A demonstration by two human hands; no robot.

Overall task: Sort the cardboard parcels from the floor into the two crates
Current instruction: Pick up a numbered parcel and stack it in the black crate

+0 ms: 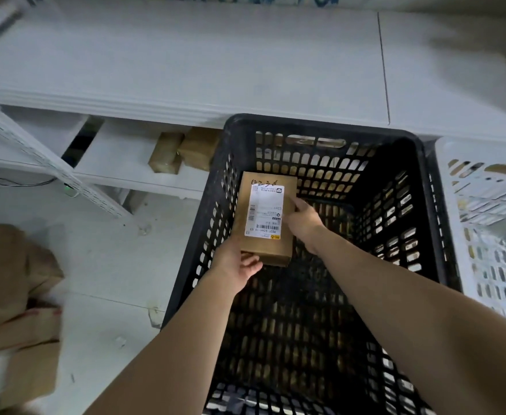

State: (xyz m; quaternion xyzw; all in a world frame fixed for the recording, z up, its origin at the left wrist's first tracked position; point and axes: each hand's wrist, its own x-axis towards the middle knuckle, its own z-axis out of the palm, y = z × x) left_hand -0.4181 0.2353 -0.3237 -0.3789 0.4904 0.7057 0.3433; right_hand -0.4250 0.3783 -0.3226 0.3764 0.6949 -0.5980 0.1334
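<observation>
A small cardboard parcel (268, 235) with a white shipping label on top is inside the black crate (203, 205), near its far left corner. My left hand (239, 262) grips the parcel's near left corner from below. My right hand (302, 218) holds its right side, fingers reaching onto the top by the label. A white crate (455, 187) stands directly to the right of the black one. More cardboard parcels (15, 310) lie in a pile on the floor at the left.
A white shelf unit (185, 85) spans the back, its top board overhanging the crates' far rims. Two taped cardboard parcels (182, 151) sit on its lower shelf. A slanted white metal upright (51, 166) crosses at left. The floor (111, 265) is pale.
</observation>
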